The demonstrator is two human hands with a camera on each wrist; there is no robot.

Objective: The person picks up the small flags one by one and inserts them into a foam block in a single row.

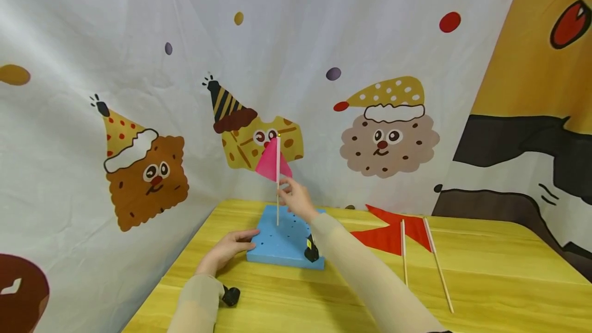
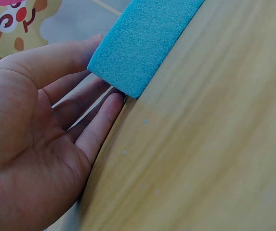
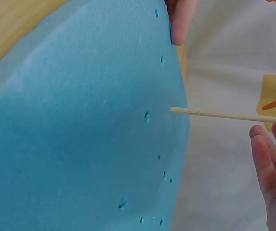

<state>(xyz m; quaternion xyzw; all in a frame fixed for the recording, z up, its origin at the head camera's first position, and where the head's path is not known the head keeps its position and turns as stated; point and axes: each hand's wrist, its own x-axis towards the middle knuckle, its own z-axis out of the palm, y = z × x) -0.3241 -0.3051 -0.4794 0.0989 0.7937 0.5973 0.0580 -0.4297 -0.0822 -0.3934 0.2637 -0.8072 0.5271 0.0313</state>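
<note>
In the head view, my right hand (image 1: 296, 198) pinches the thin wooden stick of a pink pennant flag (image 1: 268, 162), held upright over a blue foam board (image 1: 282, 243). Small holes dot the board's top. The right wrist view shows the stick's (image 3: 224, 114) lower end close over the board's surface, beside one hole (image 3: 147, 117), with my fingertips next to the stick. My left hand (image 1: 228, 249) rests at the board's left edge. Its fingers (image 2: 99, 120) lie fairly straight against the foam's side (image 2: 133, 53) in the left wrist view.
Two red pennant flags (image 1: 381, 238) on pale sticks (image 1: 439, 271) lie to the right of the board on the wood-patterned table (image 1: 499, 266). Behind the table hangs a white cloth (image 1: 296, 40) printed with cartoon biscuits and cheese.
</note>
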